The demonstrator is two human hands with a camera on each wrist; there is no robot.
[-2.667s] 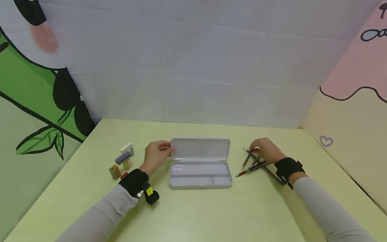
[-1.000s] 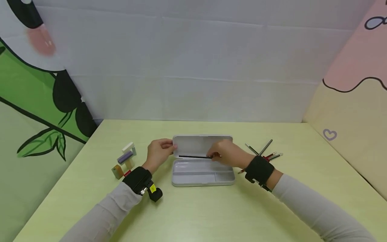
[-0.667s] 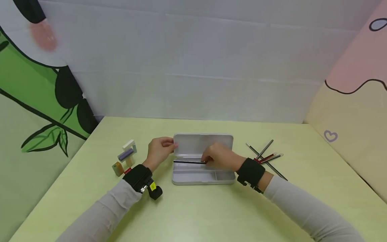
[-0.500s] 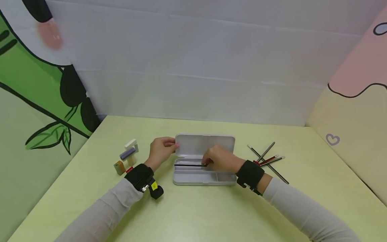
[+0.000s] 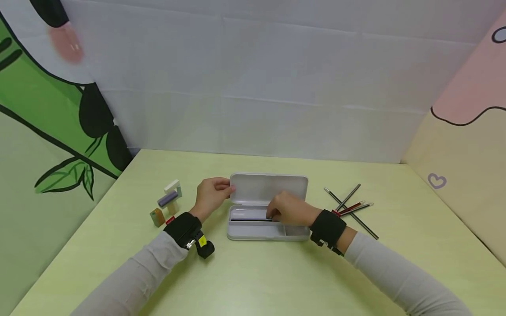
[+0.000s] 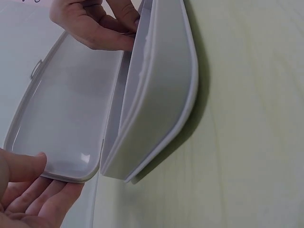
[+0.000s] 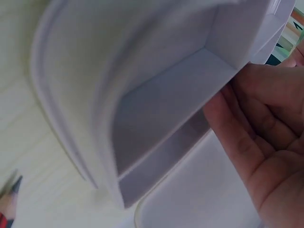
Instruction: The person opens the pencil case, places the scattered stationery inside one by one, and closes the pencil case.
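Several curled fingers of the right grip (image 5: 291, 208) seem to pinch the slim black pencil (image 5: 249, 220), low in the rear compartment (image 5: 247, 212) of the pale grey rectangular case (image 5: 269, 239); the left grip (image 5: 211, 196) pinches its raised lid (image 5: 269, 186). Better, I think, to lay the pencil flat before releasing; the divider wall (image 7: 171, 104) could obstruct. Crossed dark and red pencils (image 5: 365, 227) lie at right on the yellow bench (image 5: 253, 276), small coloured blocks (image 5: 168, 199) at left

The pencil case (image 6: 164, 85) looks like smooth plastic, satin outside; its lid (image 6: 71, 99) is glossy within, catching a glint. A sharpened pencil (image 7: 5, 206) shows bare wood above its painted barrel. The tabletop (image 5: 253, 281) is smooth, faintly wood-grained, softly shiny; the creased backdrop (image 5: 257, 66) and sleeves (image 5: 122, 272) look like matt cloth.
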